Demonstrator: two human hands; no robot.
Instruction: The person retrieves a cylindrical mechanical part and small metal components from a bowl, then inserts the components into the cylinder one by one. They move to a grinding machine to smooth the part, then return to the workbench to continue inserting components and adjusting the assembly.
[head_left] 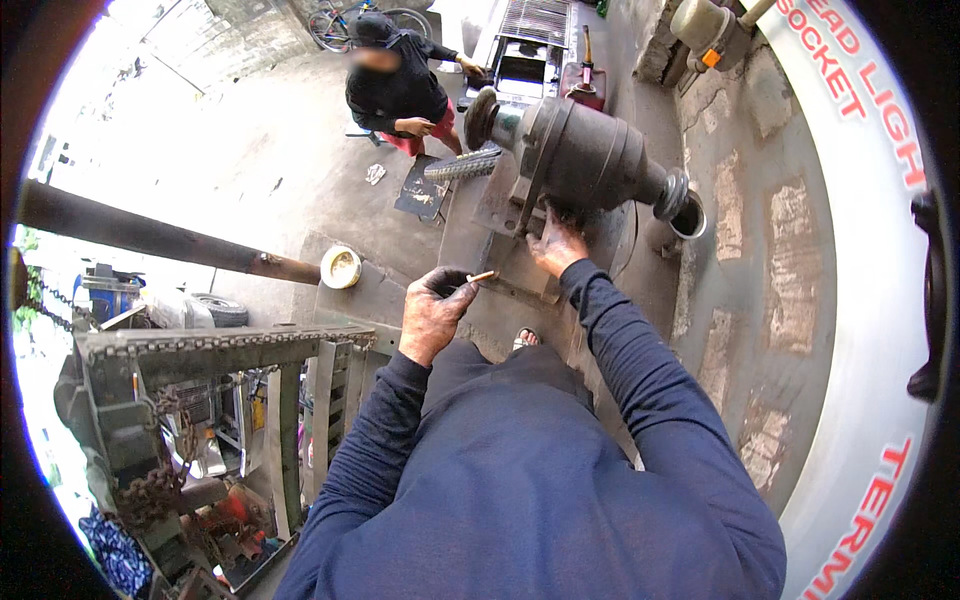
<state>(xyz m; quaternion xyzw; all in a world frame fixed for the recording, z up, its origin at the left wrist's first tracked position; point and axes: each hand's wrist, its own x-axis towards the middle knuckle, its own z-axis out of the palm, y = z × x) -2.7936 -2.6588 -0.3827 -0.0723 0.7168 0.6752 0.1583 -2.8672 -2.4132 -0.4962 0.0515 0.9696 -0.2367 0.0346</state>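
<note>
A dark, grimy bench grinder (590,150) stands in front of me, with a round wheel at each end of its motor body. My left hand (432,310) is closed, pinching a small tan stick (483,276) between thumb and finger; its exact kind I cannot make out. The stick is held apart from the grinder, to its near left. My right hand (560,245) reaches to the underside of the motor, close by the grinder's base. Its fingertips are in shadow and partly hidden, so I cannot tell whether they grip anything.
A person (400,85) in dark clothes sits at the far left, near a tire (462,166). A round pail (341,267) stands left of my hands. A metal frame with a chain (230,341) fills the lower left. A stained wall (745,250) runs along the right.
</note>
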